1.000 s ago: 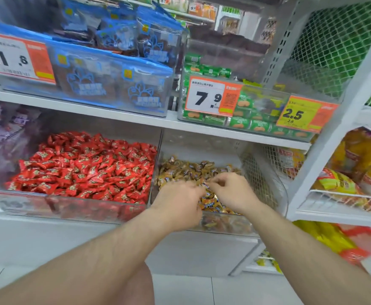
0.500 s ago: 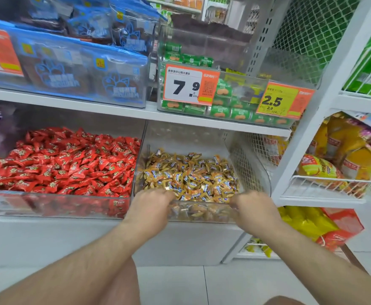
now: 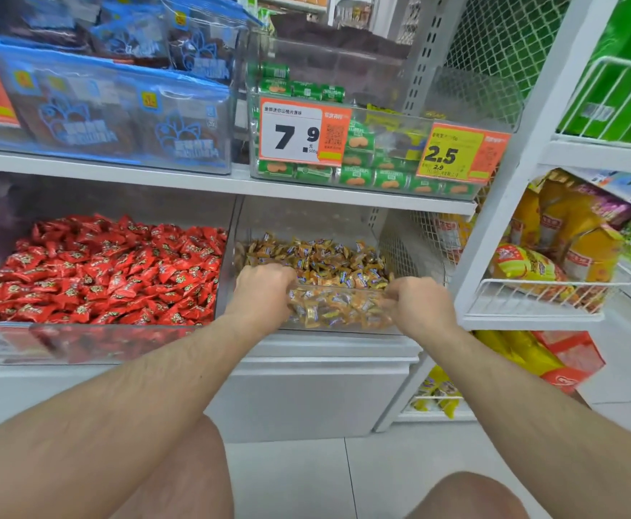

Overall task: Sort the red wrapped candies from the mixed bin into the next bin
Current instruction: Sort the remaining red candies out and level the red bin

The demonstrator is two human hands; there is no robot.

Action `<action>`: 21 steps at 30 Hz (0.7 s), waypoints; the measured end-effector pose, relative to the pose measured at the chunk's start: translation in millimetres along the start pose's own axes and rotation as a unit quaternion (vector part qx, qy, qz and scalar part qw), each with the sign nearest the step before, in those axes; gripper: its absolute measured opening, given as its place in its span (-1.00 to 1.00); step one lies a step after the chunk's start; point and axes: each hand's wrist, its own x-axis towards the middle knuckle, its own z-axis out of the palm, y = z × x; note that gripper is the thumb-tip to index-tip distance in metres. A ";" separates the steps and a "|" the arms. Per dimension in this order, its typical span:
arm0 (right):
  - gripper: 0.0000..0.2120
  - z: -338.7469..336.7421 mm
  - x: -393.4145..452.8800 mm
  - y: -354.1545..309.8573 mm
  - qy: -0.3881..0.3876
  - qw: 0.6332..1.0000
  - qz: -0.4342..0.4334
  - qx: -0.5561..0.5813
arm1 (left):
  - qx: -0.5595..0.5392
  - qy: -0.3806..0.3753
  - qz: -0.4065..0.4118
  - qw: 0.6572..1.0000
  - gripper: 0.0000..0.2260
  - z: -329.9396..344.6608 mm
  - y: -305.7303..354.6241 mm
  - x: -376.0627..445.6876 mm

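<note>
Currently both hands grip the front rim of the clear bin (image 3: 411, 256) of gold-wrapped candies (image 3: 328, 262): left hand (image 3: 263, 290) curled over its 9 o'clock corner, right hand (image 3: 416, 305) pinching the 3 o'clock corner. Red wrapped candies (image 3: 108, 271) fill the adjacent bin (image 3: 93, 340) at 9 o'clock.

**Red candies and the two clear bins**

The red wrapped candies (image 3: 111, 271) lie heaped in a clear plastic bin (image 3: 126, 342) on the lower shelf, at about 9 o'clock in view, filling it from wall to wall. Just beside it, toward 3 o'clock, the mixed bin (image 3: 343, 324) is clear too, holding a lower pile of gold-and-blue wrapped candies (image 3: 325, 260); no red wrapper shows on its surface.
</note>
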 end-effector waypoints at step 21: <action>-0.27 15.6 -56.7 -5.1 -0.157 0.986 -0.009 -0.063 | -0.054 0.102 0.070 0.991 -0.43 -23.3 -29.4 -94.7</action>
